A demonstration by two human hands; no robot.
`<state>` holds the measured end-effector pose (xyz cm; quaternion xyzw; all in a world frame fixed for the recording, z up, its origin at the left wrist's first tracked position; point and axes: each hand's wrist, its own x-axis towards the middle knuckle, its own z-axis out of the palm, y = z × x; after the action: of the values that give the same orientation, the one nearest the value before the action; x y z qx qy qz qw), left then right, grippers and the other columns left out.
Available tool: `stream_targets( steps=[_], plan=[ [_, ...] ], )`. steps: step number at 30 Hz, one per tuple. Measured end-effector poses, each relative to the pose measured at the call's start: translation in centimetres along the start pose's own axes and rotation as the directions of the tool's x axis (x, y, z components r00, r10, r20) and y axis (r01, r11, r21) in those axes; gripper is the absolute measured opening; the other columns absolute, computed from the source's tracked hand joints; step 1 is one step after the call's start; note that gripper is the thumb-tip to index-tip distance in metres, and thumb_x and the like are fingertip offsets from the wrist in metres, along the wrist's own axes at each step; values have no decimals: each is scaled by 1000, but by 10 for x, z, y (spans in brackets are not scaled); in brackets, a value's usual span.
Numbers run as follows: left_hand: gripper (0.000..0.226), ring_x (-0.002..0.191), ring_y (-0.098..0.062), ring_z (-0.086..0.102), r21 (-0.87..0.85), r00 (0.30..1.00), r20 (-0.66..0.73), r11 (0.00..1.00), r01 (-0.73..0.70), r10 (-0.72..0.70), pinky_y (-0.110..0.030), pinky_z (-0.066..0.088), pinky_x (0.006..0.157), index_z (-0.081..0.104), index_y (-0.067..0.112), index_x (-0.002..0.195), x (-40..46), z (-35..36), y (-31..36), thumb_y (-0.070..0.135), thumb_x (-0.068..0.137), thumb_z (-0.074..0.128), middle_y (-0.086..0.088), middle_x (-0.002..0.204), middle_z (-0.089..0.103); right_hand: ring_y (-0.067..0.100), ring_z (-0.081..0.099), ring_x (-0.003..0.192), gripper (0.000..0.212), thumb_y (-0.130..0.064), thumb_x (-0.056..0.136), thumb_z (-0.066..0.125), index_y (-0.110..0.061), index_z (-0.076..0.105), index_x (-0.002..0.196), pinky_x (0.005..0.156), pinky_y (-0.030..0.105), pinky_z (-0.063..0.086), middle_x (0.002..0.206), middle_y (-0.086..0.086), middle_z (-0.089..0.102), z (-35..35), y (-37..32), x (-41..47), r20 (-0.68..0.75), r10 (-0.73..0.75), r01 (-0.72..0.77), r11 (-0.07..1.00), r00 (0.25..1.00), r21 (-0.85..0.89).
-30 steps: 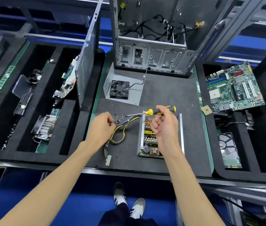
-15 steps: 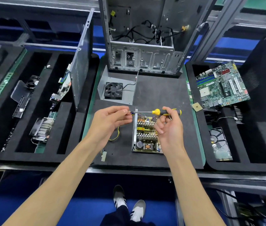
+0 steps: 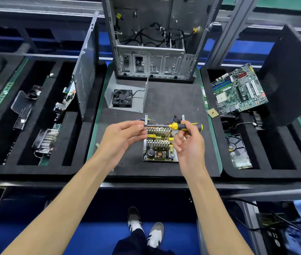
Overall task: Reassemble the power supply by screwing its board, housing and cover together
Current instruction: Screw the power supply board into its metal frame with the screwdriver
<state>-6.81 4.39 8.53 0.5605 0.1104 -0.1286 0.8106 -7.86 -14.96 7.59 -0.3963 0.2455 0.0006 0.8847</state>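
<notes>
The power supply board (image 3: pixel 158 148), with heat sinks and yellow parts, lies in its grey metal housing (image 3: pixel 146 119) on the black mat. My right hand (image 3: pixel 190 144) holds a yellow and black screwdriver (image 3: pixel 183 126) level above the board, shaft pointing left. My left hand (image 3: pixel 122 137) meets the shaft's tip with thumb and fingertips pinched together; a screw there is too small to tell. The grey cover with a black fan (image 3: pixel 123 98) lies behind the board.
An open computer case (image 3: pixel 153 57) stands at the back. A grey side panel (image 3: pixel 86 70) leans at the left. Black foam trays (image 3: pixel 26 166) hold parts on the left; on the right lie a motherboard (image 3: pixel 238 91) and a hard drive (image 3: pixel 238 151).
My left hand left the loose screws and cable on the mat and rose to the screwdriver's tip. My right hand turned the screwdriver level. The view shifted, so the board sits more central.
</notes>
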Motion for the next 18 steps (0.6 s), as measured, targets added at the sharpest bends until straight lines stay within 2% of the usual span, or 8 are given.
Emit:
stream_targets(
  steps=[4, 10, 13, 16, 18],
  plan=[
    [12, 84, -29, 74, 69, 1000, -13, 997, -21, 22, -27, 60, 76, 76, -2, 99, -7, 5, -4, 3, 90, 70, -22, 93, 75, 13, 32, 48, 12, -19, 100, 58, -13, 58, 89, 43, 25, 18, 61, 0, 40, -7, -4, -7, 20, -25, 25, 999, 999, -26],
    [10, 76, -26, 75, 371, 992, 3, 921, -116, 124, -25, 60, 73, 77, 4, 93, -16, 14, -10, -2, 90, 69, -15, 81, 76, 12, 37, 44, 13, -18, 101, 58, -15, 59, 88, 36, 20, 28, 58, 0, 45, -19, -7, -16, 62, -106, 113, 987, 992, -116],
    [13, 80, -28, 76, 390, 991, 17, 912, -128, 131, -25, 61, 74, 77, 4, 96, -19, 16, -11, -2, 92, 66, -15, 84, 77, 12, 38, 44, 11, -20, 101, 58, -14, 59, 92, 36, 21, 29, 59, 1, 45, -27, -8, -20, 75, -100, 109, 986, 992, -123],
    [17, 82, -28, 76, 405, 988, 81, 901, -155, 133, -28, 61, 76, 77, 7, 97, -23, 15, -12, -3, 94, 63, -13, 85, 77, 12, 37, 46, 10, -22, 101, 59, -12, 59, 97, 36, 22, 29, 60, 1, 45, -35, -8, -22, 71, -86, 95, 987, 994, -130],
    [20, 79, -23, 76, 496, 977, 137, 842, -212, 165, -26, 61, 74, 77, 9, 96, -26, 16, -17, -4, 94, 62, -9, 83, 77, 11, 38, 46, 10, -21, 102, 58, -12, 58, 97, 36, 22, 29, 59, 1, 46, -40, -8, -24, 63, -83, 91, 984, 995, -151]
  ],
)
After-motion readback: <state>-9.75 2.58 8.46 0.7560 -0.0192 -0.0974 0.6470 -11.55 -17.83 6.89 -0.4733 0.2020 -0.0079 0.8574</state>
